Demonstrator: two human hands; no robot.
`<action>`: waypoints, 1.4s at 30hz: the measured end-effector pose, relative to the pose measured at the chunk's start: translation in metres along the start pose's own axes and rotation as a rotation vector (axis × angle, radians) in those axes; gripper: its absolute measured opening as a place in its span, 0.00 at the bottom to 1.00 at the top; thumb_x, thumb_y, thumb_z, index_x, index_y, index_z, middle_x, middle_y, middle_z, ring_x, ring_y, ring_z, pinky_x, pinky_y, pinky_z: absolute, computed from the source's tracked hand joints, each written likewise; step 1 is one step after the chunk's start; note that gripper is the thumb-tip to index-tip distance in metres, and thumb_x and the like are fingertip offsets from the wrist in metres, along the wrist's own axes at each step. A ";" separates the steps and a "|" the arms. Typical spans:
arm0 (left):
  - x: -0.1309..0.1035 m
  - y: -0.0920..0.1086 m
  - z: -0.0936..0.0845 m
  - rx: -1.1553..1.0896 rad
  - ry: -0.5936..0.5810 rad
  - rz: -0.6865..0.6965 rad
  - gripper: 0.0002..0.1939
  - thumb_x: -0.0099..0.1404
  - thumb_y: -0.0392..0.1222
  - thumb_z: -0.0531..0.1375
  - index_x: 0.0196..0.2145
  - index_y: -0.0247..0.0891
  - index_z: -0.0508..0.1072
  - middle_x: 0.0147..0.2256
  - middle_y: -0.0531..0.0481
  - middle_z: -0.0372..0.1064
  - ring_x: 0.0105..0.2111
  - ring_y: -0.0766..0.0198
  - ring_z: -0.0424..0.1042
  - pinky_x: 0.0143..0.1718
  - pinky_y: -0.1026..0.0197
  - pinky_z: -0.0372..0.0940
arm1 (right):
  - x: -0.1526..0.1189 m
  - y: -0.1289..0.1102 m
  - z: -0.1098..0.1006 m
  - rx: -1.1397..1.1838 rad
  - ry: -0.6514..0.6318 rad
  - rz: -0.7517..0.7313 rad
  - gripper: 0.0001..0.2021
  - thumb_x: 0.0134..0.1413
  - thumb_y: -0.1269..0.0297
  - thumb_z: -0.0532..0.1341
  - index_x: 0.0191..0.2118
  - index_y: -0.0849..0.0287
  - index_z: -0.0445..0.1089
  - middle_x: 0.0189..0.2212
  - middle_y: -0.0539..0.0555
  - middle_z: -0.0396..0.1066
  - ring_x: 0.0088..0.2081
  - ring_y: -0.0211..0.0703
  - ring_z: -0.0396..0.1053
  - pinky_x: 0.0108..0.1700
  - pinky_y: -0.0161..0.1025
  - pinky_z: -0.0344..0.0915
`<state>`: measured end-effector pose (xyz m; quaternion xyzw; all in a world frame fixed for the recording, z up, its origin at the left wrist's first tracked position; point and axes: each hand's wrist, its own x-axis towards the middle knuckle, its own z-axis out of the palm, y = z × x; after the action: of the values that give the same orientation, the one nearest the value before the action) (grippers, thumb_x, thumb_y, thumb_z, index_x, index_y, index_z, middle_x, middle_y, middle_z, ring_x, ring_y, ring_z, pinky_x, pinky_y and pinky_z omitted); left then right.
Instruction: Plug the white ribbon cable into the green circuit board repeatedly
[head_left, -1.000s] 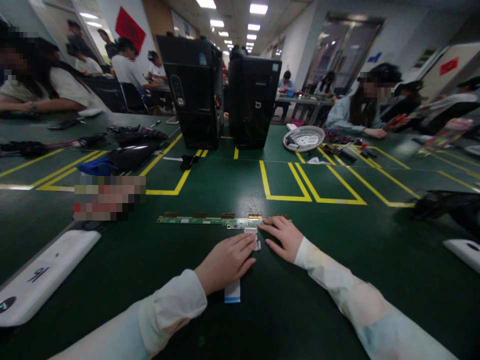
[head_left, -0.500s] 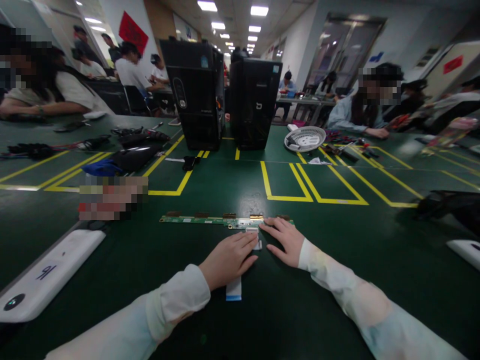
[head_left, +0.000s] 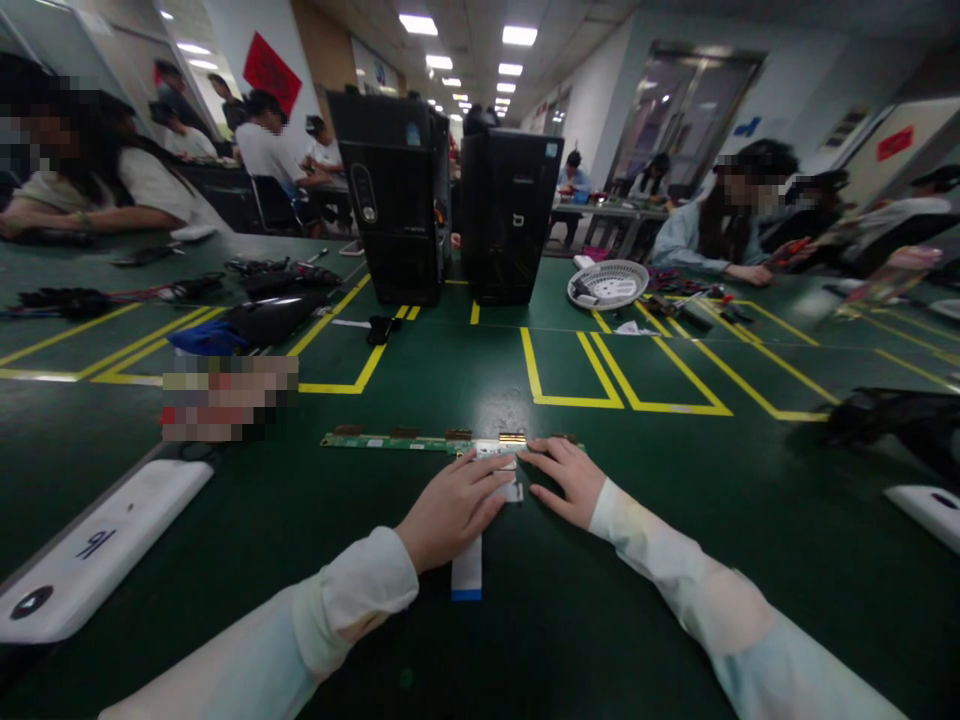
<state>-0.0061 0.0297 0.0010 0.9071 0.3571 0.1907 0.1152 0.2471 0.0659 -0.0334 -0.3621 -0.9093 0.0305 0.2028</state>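
A long, narrow green circuit board (head_left: 382, 443) lies crosswise on the dark green table in front of me. A white flat ribbon cable (head_left: 466, 575) with a blue end runs toward me from the board's middle, partly under my left hand. My left hand (head_left: 456, 505) rests palm down over the cable, its fingers stretched out and their tips at the board's front edge. My right hand (head_left: 564, 480) lies with fingers apart, the fingertips touching the board's right part and covering some of it. Whether the cable sits in the board's connector is hidden by my left fingers.
Two black computer towers (head_left: 390, 200) stand at the back. A white round basket (head_left: 609, 284) with things in it sits to their right. To the left lies a white elongated device (head_left: 112, 550). Yellow tape lines (head_left: 577, 402) mark the table, and other people sit around it.
My left hand has shifted slightly forward, its fingertips moving from the cable's connector area onto the board's edge. My right hand has stayed nearly in place.
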 end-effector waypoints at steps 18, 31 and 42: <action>-0.035 -0.011 -0.039 -0.024 0.033 -0.265 0.16 0.70 0.44 0.49 0.48 0.42 0.73 0.47 0.48 0.72 0.47 0.61 0.72 0.50 0.55 0.67 | 0.000 0.005 0.002 -0.002 -0.035 -0.007 0.22 0.63 0.58 0.52 0.58 0.60 0.64 0.53 0.64 0.63 0.53 0.54 0.61 0.55 0.54 0.61; -0.148 -0.031 -0.031 0.204 0.088 -0.562 0.23 0.67 0.56 0.49 0.53 0.46 0.72 0.54 0.46 0.69 0.52 0.53 0.70 0.53 0.48 0.66 | 0.000 0.003 0.001 -0.026 -0.047 0.014 0.22 0.63 0.58 0.51 0.59 0.59 0.63 0.54 0.63 0.63 0.54 0.54 0.61 0.55 0.54 0.62; -0.133 -0.030 -0.009 0.300 0.235 -0.543 0.24 0.68 0.52 0.49 0.55 0.40 0.69 0.55 0.41 0.67 0.54 0.50 0.67 0.56 0.43 0.62 | 0.007 -0.023 -0.006 -0.020 -0.061 -0.101 0.22 0.63 0.57 0.52 0.60 0.57 0.63 0.61 0.64 0.56 0.63 0.55 0.51 0.61 0.58 0.55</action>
<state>-0.1172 -0.0400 -0.0361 0.7574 0.6209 0.2017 -0.0152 0.2299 0.0531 -0.0206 -0.3167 -0.9324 0.0221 0.1729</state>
